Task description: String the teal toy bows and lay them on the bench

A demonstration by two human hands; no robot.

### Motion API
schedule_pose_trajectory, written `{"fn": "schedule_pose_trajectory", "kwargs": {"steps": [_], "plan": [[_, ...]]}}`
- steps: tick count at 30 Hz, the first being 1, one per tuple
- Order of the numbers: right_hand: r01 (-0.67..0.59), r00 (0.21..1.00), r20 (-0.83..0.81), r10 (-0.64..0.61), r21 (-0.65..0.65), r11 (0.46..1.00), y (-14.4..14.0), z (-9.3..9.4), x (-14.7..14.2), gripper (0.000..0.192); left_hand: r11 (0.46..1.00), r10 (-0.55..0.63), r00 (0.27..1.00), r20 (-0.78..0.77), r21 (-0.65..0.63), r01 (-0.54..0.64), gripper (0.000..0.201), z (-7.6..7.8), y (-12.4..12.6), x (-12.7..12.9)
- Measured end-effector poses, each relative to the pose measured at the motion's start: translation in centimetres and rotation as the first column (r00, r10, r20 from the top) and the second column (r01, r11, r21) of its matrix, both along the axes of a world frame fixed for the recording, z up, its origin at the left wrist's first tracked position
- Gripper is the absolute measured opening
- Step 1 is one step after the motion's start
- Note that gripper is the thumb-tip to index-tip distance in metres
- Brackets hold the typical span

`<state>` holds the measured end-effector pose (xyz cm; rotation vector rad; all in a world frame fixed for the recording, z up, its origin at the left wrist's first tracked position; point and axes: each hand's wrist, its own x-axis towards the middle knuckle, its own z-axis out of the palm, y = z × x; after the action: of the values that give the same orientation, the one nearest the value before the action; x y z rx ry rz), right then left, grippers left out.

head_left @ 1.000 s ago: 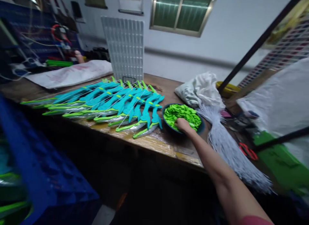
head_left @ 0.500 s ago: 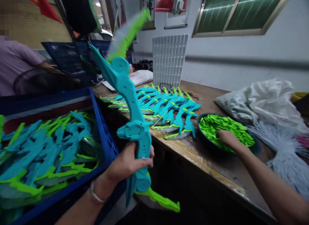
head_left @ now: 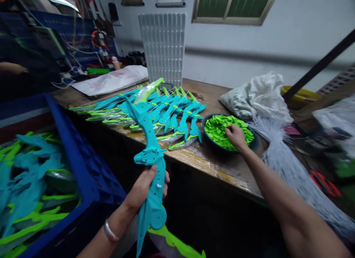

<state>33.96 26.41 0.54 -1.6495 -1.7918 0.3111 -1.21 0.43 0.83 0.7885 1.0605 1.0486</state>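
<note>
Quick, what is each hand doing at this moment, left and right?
Left hand: closed around the grip of a teal toy bow.
Right hand: in the bowl of green plastic pieces; whether it holds any cannot be told.

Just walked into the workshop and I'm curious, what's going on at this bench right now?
A person holds a teal and green toy bow by its middle in the left hand, in front of the bench. The right hand is in a dark bowl of small green plastic pieces. More bows lie fanned out on the wooden bench, beside a bundle of white strings. A blue crate on the left holds more bows.
</note>
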Motion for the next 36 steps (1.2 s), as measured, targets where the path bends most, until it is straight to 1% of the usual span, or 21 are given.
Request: {"fn": "schedule_pose_trajectory", "kwargs": {"steps": [2,4,7,9,12,15,16,18,20,21,22,24,25,26,29,31,32,33,34,36], "plan": [[-0.026,0.989,-0.149,0.022,-0.021,0.999,-1.0,0.2,-1.1,0.027,0.999,0.053,0.998,-0.047,0.017,-0.052,0.058,0.3,0.7,-0.3],[-0.077,0.954,-0.293,0.065,-0.027,0.997,-1.9,0.2,-2.4,0.03,0.995,0.101,0.993,-0.068,0.025,-0.099,0.057,0.5,1.6,-0.8],[-0.178,0.87,-0.468,0.158,0.0,0.984,-3.5,0.6,-4.5,0.038,0.99,0.141,0.985,-0.097,0.027,-0.139,0.064,0.8,2.8,-1.2],[-0.26,0.802,-0.553,0.224,0.015,0.966,-5.0,1.2,-6.0,0.043,0.989,0.14,0.984,-0.108,0.057,-0.135,0.064,0.9,3.3,-0.9],[-0.406,0.708,-0.626,0.328,0.021,0.914,-8.1,2.6,-8.5,0.041,0.99,0.087,0.993,-0.083,0.118,-0.076,0.061,1.3,3.7,0.2],[-0.55,0.632,-0.637,0.442,0.033,0.834,-11.8,4.1,-10.9,0.03,0.992,0.057,0.997,-0.058,0.116,-0.05,0.062,1.4,3.7,1.5],[-0.59,0.615,-0.61,0.5,0.066,0.805,-13.0,4.5,-11.6,0.026,0.992,0.06,0.997,-0.054,0.115,-0.053,0.061,1.4,3.6,1.8],[-0.644,0.614,-0.477,0.629,0.158,0.749,-15.1,5.3,-12.6,0.019,0.99,0.062,0.996,-0.064,0.128,-0.054,0.058,1.3,3.4,2.2],[-0.686,0.638,-0.271,0.721,0.225,0.692,-16.6,6.0,-12.9,0.016,0.989,0.052,0.995,-0.091,0.146,-0.038,0.056,1.3,3.2,2.1],[-0.709,0.645,-0.162,0.747,0.239,0.664,-17.0,6.5,-12.9,0.015,0.988,0.044,0.993,-0.106,0.15,-0.028,0.057,1.5,3.2,2.0],[-0.739,0.638,-0.056,0.768,0.234,0.632,-17.3,7.0,-12.8,0.014,0.988,0.033,0.992,-0.119,0.153,-0.015,0.058,1.7,3.2,1.9],[-0.804,0.589,0.145,0.795,0.202,0.558,-17.5,8.3,-12.6,0.017,0.986,0.002,0.991,-0.135,0.164,0.021,0.061,2.3,3.3,1.6],[-0.829,0.559,0.242,0.793,0.177,0.531,-17.6,9.0,-12.5,0.02,0.984,-0.024,0.989,-0.144,0.169,0.049,0.061,2.7,3.4,1.5],[-0.844,0.534,0.332,0.777,0.147,0.516,-17.5,9.7,-12.5,0.023,0.98,-0.06,0.986,-0.155,0.176,0.088,0.061,3.0,3.6,1.4],[-0.855,0.462,0.54,0.704,0.059,0.516,-17.5,11.4,-12.7,0.022,0.957,-0.187,0.965,-0.182,0.189,0.221,0.058,3.8,4.2,1.6],[-0.858,0.416,0.596,0.686,0.007,0.514,-17.5,11.7,-12.8,0.017,0.933,-0.268,0.943,-0.199,0.19,0.305,0.054,4.0,4.4,2.0],[-0.859,0.409,0.594,0.693,-0.007,0.512,-17.6,11.6,-12.7,0.016,0.921,-0.298,0.932,-0.207,0.194,0.337,0.052,4.0,4.5,2.2],[-0.856,0.422,0.574,0.701,0.0,0.516,-17.7,11.4,-12.6,0.016,0.911,-0.319,0.923,-0.214,0.2,0.361,0.049,4.0,4.5,2.4],[-0.847,0.46,0.542,0.703,0.029,0.531,-17.8,11.0,-12.5,0.017,0.903,-0.332,0.917,-0.219,0.207,0.376,0.048,4.0,4.5,2.5],[-0.804,0.568,0.451,0.688,0.127,0.581,-18.2,10.1,-12.2,0.015,0.895,-0.341,0.914,-0.221,0.221,0.387,0.047,4.0,4.5,2.8]]}}
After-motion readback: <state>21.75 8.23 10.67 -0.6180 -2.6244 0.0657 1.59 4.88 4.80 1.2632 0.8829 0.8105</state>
